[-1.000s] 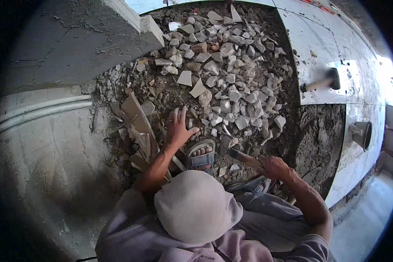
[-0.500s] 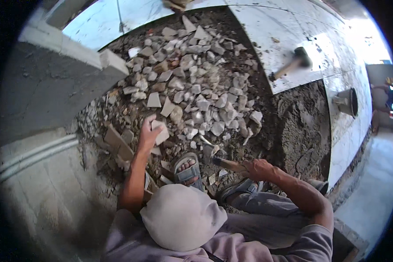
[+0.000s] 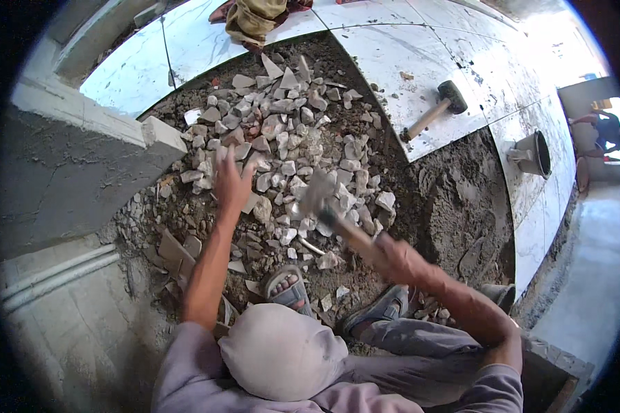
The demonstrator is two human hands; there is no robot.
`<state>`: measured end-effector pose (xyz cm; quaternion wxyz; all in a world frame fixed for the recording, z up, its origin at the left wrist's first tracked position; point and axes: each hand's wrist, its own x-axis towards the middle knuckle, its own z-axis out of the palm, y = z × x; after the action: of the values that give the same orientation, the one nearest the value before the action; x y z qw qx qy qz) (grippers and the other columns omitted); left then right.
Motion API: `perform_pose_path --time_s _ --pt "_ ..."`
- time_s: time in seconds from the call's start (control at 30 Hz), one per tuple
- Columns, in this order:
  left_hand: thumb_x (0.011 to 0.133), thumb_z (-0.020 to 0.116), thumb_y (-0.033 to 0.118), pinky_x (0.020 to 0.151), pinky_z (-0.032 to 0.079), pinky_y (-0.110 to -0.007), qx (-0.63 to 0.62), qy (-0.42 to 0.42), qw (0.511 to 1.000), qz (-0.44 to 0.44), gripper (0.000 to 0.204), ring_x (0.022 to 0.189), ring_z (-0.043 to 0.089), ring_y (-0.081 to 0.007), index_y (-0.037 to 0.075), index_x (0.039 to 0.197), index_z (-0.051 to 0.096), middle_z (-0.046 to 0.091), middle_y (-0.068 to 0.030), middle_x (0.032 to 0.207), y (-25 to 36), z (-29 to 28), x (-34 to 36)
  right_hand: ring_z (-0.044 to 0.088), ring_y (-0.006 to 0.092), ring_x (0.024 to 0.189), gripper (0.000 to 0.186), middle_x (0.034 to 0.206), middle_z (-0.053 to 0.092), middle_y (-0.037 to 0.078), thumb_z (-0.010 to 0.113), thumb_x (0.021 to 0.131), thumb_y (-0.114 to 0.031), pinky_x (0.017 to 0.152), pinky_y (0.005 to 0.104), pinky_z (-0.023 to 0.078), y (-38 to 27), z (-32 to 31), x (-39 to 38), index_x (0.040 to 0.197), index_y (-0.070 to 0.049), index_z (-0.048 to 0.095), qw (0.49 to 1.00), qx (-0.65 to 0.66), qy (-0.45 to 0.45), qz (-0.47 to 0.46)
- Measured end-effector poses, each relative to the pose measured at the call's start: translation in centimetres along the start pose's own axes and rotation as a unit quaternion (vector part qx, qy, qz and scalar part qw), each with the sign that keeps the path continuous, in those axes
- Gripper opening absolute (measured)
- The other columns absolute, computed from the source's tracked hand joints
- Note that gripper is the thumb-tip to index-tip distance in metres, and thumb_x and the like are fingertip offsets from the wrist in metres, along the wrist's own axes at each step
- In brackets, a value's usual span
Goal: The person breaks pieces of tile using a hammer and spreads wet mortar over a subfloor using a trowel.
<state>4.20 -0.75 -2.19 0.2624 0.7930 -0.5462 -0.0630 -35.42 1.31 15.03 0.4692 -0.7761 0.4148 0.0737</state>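
Observation:
My left hand (image 3: 231, 184) reaches over the rubble with its thumb and fingers spread, slightly smeared by motion. I see nothing gripped in it. Beneath and around it lie broken stones (image 3: 282, 165) and flat tile shards (image 3: 271, 67). My right hand (image 3: 398, 260) is wrapped round the wooden handle of a hammer (image 3: 355, 237). The blurred grey head is above the middle of the stones, and whether it touches them I cannot tell. Below the hands, my sandalled feet (image 3: 289, 288) stand at the near edge of the pile.
A mallet (image 3: 437, 111) lies on the white floor tiles (image 3: 393, 51) at right, with a bucket (image 3: 532, 155) beyond. Wet mortar (image 3: 465, 196) borders the rubble. A low grey wall (image 3: 69, 172) and pipes (image 3: 62, 275) flank the left. Cloth (image 3: 255, 19) lies at the back; another person (image 3: 603, 131) is far right.
My left hand has moved farther forward over the pile, and the tile shard it held is no longer in it. The hammer has risen forward over the stones. The view has shifted.

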Motion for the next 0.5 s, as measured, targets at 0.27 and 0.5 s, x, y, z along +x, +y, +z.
perform_pose_path --time_s 0.27,0.5 --pt "0.092 0.047 0.046 0.103 0.015 -0.067 0.086 0.004 0.993 -0.074 0.063 0.138 0.014 -0.0395 0.014 0.142 0.029 0.018 -0.0175 0.150 -1.9 2.0 -7.9 0.059 0.0473 0.071 0.025 0.076 0.059 0.030 0.052 0.088 -0.017 0.062 0.0534 0.045 -6.0 -9.9 19.4 0.100 0.000 0.039 0.914 -0.078 0.383 -0.108" --pt "0.092 0.044 0.046 0.104 0.014 -0.067 0.064 0.020 0.996 -0.065 0.061 0.138 0.015 -0.0391 0.017 0.143 0.028 0.016 -0.0160 0.150 -2.6 2.6 -8.1 0.059 0.0485 0.089 0.056 0.103 0.058 0.034 0.051 0.088 -0.020 0.077 0.0500 0.047 -8.1 -11.7 28.5 0.136 -0.002 0.029 0.896 -0.064 0.426 -0.105"
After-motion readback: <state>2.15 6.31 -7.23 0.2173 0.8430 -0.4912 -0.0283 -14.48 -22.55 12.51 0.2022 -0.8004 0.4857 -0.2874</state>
